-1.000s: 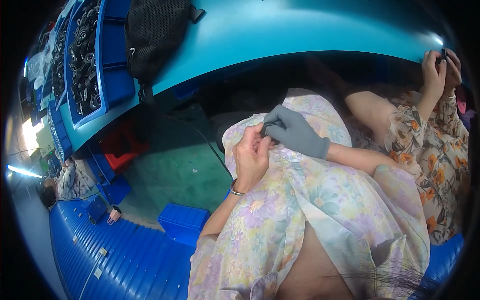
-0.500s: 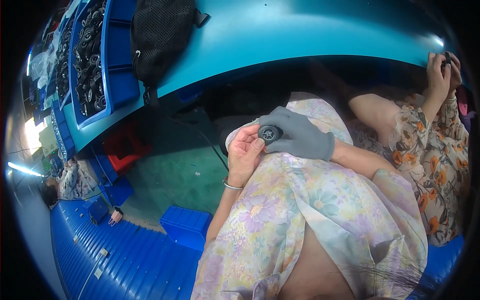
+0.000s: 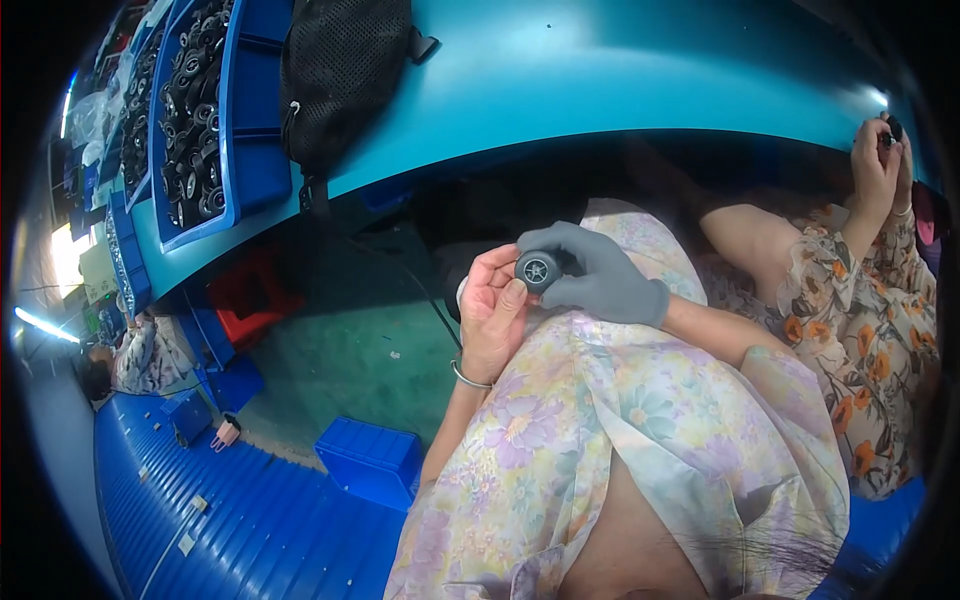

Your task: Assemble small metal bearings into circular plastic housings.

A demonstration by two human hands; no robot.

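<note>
Between my two hands, above my lap, is a small black toy wheel [image 3: 538, 270] with a spoked silver-grey hub facing up. My bare left hand [image 3: 492, 308], with a bangle at its wrist, pinches the wheel's left edge between thumb and fingers. In a grey glove, my right hand [image 3: 598, 272] grips the same wheel from the right, its fingers curled over the top and the thumb below. The gloved fingers hide the wheel's right side.
A blue bin [image 3: 228, 150] full of black wheels stands on the teal table [image 3: 600, 75] at the left. Beside it lies a black mesh bag [image 3: 345, 80]. A co-worker's hands [image 3: 882, 160] hold a small dark part at the right. A blue crate [image 3: 370, 462] and red stool [image 3: 255, 300] stand on the floor.
The wheel stays between both hands, its hub turned slightly more upward. My gloved fingers have shifted a little on it. The whole view has moved slightly.
</note>
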